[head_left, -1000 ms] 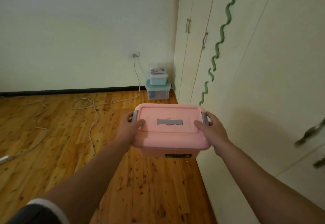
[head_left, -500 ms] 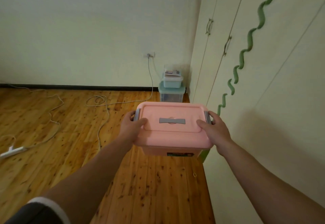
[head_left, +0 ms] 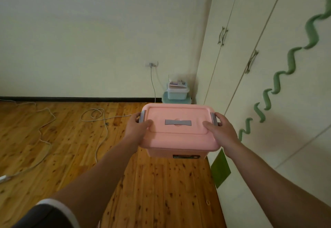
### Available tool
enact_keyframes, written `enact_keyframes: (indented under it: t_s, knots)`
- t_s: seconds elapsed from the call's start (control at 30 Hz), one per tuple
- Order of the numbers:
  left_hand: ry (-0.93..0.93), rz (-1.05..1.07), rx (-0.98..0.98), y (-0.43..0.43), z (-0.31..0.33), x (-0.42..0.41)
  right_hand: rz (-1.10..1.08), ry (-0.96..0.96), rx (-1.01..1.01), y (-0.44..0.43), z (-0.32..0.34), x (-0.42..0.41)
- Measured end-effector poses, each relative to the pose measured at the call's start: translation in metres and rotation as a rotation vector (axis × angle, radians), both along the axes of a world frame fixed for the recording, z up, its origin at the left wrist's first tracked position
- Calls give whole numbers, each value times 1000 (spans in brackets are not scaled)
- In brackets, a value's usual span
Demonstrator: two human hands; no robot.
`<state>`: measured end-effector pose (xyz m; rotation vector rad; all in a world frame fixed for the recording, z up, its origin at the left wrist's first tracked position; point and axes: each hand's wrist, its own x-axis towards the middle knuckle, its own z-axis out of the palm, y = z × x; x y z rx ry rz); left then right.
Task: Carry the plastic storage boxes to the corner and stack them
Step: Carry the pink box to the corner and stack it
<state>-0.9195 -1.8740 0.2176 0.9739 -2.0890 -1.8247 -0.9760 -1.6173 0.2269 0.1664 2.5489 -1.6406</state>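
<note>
Gripping the pink box (head_left: 179, 129) by its side latches, left hand (head_left: 137, 128) and right hand (head_left: 221, 131) hold it mid-air, near the far-corner stack (head_left: 177, 93). Loose cables (head_left: 100, 120) left might trip; the small top box (head_left: 177, 91) could topple.

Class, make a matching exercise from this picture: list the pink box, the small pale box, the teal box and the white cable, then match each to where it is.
1. pink box
2. small pale box
3. teal box
4. white cable

A. lying loose on the wooden floor
B. lowest in the corner stack
C. held in both hands
D. sitting on another box

Pairs: 1-C, 2-D, 3-B, 4-A
</note>
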Motion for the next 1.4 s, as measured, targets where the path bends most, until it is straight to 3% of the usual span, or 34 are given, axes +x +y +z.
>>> enact_keyframes:
  t_s: [0.5, 1.4]
  knots:
    - [30, -70, -14, -80, 13, -139, -33, 16, -3, -76, 7, -134]
    - [-2, -19, -23, -71, 5, -484, 29, 0, -42, -66, -1, -496]
